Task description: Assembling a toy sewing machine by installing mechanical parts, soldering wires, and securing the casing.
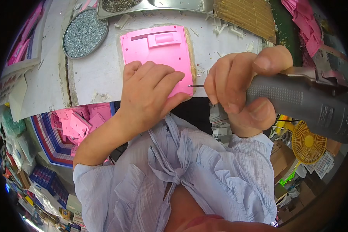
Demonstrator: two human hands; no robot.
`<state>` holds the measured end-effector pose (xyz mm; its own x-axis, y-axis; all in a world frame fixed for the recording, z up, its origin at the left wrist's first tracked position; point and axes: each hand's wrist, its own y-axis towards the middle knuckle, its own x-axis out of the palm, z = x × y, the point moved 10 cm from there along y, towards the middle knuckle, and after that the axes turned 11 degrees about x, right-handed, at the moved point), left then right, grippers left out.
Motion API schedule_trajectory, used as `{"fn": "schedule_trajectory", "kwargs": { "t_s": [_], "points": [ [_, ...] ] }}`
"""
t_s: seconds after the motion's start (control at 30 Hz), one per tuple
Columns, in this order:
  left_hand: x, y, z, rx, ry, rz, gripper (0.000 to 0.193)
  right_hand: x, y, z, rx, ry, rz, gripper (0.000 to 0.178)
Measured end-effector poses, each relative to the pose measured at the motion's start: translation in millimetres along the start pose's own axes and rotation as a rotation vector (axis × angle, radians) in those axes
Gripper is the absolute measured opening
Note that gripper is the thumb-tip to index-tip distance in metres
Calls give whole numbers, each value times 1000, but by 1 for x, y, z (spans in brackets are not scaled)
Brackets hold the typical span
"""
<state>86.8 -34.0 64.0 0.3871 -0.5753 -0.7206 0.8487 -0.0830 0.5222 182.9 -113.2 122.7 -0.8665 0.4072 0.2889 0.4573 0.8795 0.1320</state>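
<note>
Clearly, the pink panel [141, 51] lies on the counter [96, 79]; the left hand's grip [145, 91] is half-curled over its near edge, any pinch undeterminable. The right hand's grip [239, 87] closes round a driver [294, 98] right of it. Best keep the thin bit [198, 86] square, panel pressed flat. Panel: smooth, rectangular plastic; driver: stippled grey.

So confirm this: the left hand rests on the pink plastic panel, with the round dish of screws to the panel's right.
No: the head view shows the round dish of screws left of the pink plastic panel; the left hand does rest on it.
</note>
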Motion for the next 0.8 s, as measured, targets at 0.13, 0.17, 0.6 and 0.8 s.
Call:
{"fn": "schedule_trajectory", "kwargs": {
  "t_s": [0.13,0.17,0.6,0.8],
  "points": [
    [3,1,7,105,-34,36,21,7,-1,-7,-39,-17,-120,46],
    [1,1,7,104,-24,36,20,9,0,-8,-44,9,-132,46],
    [-27,-15,-10,-78,-65,62,15,34,13,-14,-113,74,-261,49],
    [-25,-22,-18,-149,-255,87,20,39,19,-7,-112,5,-227,46]
  ]
}}
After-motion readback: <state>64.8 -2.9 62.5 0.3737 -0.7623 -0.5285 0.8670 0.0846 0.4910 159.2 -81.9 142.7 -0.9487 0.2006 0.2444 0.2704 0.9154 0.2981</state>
